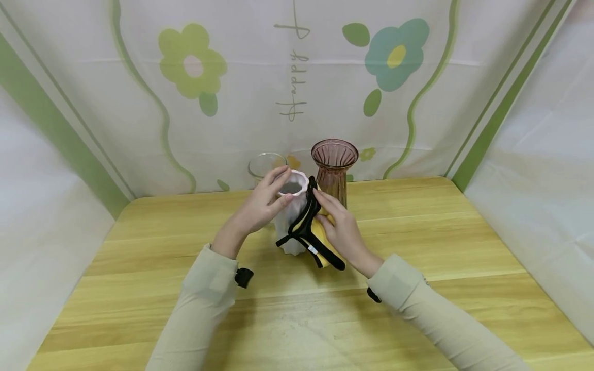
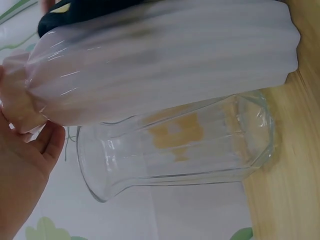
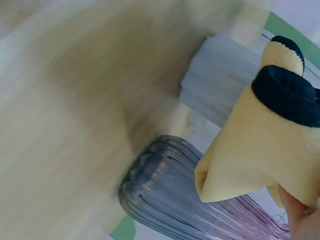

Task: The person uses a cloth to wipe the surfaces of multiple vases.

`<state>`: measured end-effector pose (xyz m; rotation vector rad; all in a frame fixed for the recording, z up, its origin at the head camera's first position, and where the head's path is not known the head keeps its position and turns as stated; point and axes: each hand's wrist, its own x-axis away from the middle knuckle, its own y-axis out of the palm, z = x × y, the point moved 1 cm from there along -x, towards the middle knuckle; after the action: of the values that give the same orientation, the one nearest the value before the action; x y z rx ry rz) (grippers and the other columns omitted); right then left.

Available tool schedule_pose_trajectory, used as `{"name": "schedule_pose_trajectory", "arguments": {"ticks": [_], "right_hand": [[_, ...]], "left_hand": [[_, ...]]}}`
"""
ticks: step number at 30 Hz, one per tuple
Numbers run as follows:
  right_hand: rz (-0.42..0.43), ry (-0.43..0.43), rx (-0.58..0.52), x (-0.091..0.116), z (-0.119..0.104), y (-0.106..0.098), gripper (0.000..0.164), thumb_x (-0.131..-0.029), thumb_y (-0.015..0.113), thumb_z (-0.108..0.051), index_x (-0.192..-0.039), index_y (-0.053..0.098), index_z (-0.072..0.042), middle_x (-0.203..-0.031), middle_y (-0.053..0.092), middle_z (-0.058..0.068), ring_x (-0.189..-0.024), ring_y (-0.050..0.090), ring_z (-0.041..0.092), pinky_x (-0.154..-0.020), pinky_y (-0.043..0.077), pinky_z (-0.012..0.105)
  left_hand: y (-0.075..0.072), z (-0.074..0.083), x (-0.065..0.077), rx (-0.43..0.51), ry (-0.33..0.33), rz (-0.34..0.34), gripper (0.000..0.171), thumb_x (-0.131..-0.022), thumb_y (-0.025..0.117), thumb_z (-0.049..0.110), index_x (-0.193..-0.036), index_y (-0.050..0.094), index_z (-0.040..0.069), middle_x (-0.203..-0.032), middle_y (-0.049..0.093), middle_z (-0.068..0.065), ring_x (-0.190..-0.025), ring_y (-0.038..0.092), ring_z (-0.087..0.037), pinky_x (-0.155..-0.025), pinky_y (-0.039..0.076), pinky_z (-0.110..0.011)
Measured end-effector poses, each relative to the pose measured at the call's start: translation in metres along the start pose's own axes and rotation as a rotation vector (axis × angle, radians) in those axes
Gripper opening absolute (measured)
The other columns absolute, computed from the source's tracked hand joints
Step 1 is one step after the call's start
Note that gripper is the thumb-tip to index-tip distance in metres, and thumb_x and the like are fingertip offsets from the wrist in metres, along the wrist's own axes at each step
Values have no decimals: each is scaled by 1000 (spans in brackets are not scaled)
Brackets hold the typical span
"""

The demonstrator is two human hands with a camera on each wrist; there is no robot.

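Note:
A glossy white vase (image 1: pixel 289 221) with a wavy rim and ribbed sides stands upright on the table. My left hand (image 1: pixel 260 206) holds it at the top, fingers on the far side of the rim and thumb on the near side. In my right hand (image 1: pixel 345 234) is a yellow cloth (image 3: pixel 245 160) with black trim and a small white tag, pinched between thumb and fingers. The cloth lies against or close beside the vase's right side; contact is hard to tell. Part of the vase is hidden behind it.
Behind the white vase stands a clear glass vase (image 2: pixel 215 145). A purple-pink ribbed glass vase (image 1: pixel 331 178) is at the back, right of the white one. The wooden table (image 1: pixel 417 237) ends at a printed curtain (image 1: pixel 260 93) behind them.

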<state>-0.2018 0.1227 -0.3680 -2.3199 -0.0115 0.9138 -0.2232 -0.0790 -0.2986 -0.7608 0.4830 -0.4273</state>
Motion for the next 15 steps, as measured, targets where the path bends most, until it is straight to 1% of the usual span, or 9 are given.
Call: {"name": "schedule_pose_trajectory", "arguments": {"ticks": [3,5,6,10,12,14,15], "right_hand": [[-3,-1,8,-1,-2,-1,55,-86,64,4,-139,49,-4,-137,54,19,-116,59,34,-90,54,41],[-12,13,5,1,-1,0,55,-87,64,3,-139,49,-4,-137,53,19,-99,66,32,-85,56,40],[-17,20,6,2,-1,1,56,-87,64,3,-140,48,-5,-138,53,19,-99,66,32,-85,56,39],[-54,63,18,9,5,5,57,-87,64,1,-141,47,-6,-138,52,19,-101,66,33,-87,56,39],[-82,86,39,14,10,9,57,-88,64,0,-142,46,-6,-137,53,20,-117,59,35,-92,53,41],[-113,110,58,20,15,12,57,-88,64,-1,-141,46,-7,-136,53,20,-114,61,34,-92,53,41],[-130,124,69,22,18,14,56,-88,64,-1,-141,47,-7,-136,54,20,-111,62,34,-91,54,41]], "left_hand": [[2,-2,-1,6,2,-2,64,-102,40,39,-152,20,3,-159,17,-13,-118,55,-35,-104,44,-50],[3,-3,-1,-3,3,1,64,-102,39,37,-152,19,3,-160,15,-13,-114,57,-33,-102,46,-49],[4,-4,-2,-5,1,4,64,-102,40,36,-152,18,3,-160,14,-13,-112,58,-33,-100,47,-48],[6,-4,-3,-3,-39,16,66,-100,43,35,-153,16,6,-160,6,-15,-106,62,-30,-93,51,-43],[7,-4,-4,13,-69,19,69,-99,45,37,-153,15,9,-160,4,-14,-105,62,-28,-90,53,-40],[8,-3,-4,23,-89,21,71,-98,47,39,-154,15,11,-159,4,-14,-105,61,-27,-89,53,-39],[9,-3,-5,24,-94,23,71,-97,48,39,-154,15,11,-159,6,-14,-108,59,-28,-90,53,-40]]}}
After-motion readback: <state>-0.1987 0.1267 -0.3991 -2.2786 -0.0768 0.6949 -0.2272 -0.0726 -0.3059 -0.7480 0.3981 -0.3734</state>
